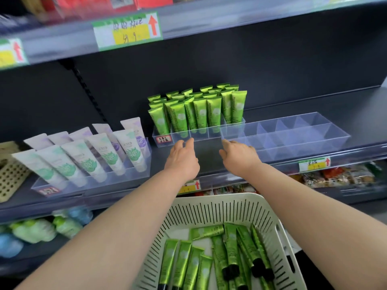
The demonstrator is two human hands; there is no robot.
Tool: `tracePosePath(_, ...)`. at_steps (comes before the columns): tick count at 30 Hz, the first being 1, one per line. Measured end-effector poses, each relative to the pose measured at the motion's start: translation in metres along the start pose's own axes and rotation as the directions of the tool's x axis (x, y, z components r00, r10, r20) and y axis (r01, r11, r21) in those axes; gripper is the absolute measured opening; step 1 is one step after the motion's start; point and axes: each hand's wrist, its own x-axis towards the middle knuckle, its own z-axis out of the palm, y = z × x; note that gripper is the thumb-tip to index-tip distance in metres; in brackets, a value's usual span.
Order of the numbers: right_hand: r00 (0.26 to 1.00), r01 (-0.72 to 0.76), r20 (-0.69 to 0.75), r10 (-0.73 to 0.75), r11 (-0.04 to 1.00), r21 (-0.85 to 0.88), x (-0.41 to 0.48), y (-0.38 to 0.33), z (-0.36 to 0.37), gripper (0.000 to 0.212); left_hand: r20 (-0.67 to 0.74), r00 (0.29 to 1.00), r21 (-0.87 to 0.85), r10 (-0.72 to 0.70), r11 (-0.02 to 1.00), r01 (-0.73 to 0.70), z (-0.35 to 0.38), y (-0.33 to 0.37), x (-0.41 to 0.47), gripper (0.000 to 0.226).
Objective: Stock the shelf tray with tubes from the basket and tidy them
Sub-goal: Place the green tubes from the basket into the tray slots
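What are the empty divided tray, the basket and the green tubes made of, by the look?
Empty divided tray: clear rigid plastic, likely acrylic; glossy, with see-through walls and partitions. Basket: off-white moulded plastic, matte, with slotted walls. Green tubes: probably plastic or laminate squeeze tubes with a metallic green sheen and black caps; the exact material is unclear.

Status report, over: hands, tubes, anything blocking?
Left hand, right hand: open, empty, poised at the shelf tray. Green tubes upright in it; spare tubes in the basket. Neighbouring tray empty. Nothing blocking.
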Motion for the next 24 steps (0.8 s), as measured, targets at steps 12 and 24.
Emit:
tracePosePath(12,0.992,-0.045,-0.125,0.030,0.991,-0.125,-0.021,0.052,-0.020,0.035,0.003,0.967,0.066,0.256,0.964,-0.256,0.011,0.050,-0.006,0.051)
tracePosePath(24,0.994,-0.091,-0.083,0.075,0.976,-0.200,-0.034,0.053,-0.017,0.038,0.160,0.947,0.163,0.279,0.938,-0.304,0.013,0.055,-0.012,0.041)
